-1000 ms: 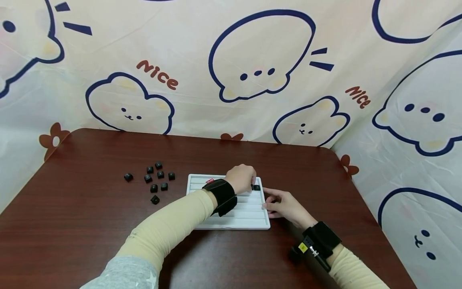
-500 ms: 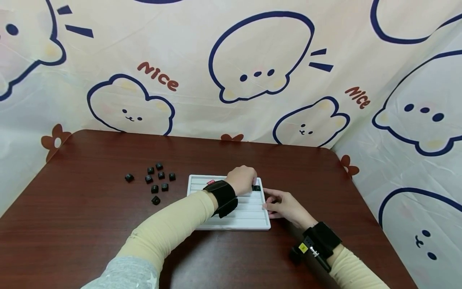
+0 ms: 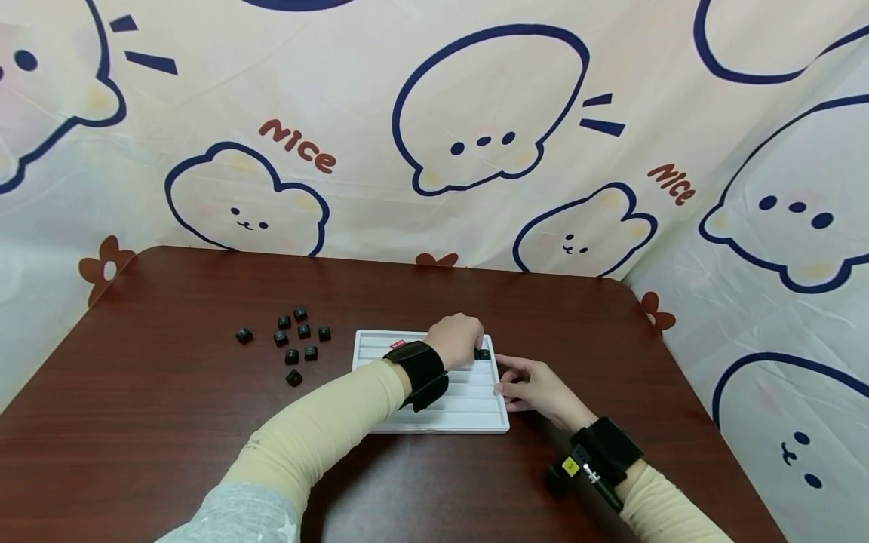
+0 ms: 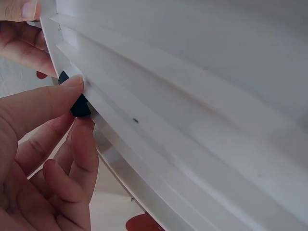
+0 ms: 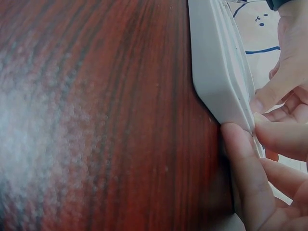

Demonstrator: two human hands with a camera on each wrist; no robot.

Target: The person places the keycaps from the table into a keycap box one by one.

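Note:
A white tray [image 3: 434,421] with raised ridges lies on the table. My left hand [image 3: 456,341] reaches over its far right corner and pinches a small black keycap [image 4: 81,107] between thumb and fingers in the tray's end row. Right beside it, at the tray's side wall, is another black keycap [image 3: 483,354]. My right hand [image 3: 539,391] grips the tray's right edge, its fingertips [image 5: 237,137] against the outer side and rim. In the left wrist view, part of the right hand [image 4: 26,48] shows just beyond the tray wall.
Several black keycaps [image 3: 292,357] lie scattered on the dark wooden table [image 3: 170,422] left of the tray, one [image 3: 244,335] farther out. A small red label [image 3: 397,344] marks the tray's far side. A patterned cloth [image 3: 366,219] hangs behind and beside the table.

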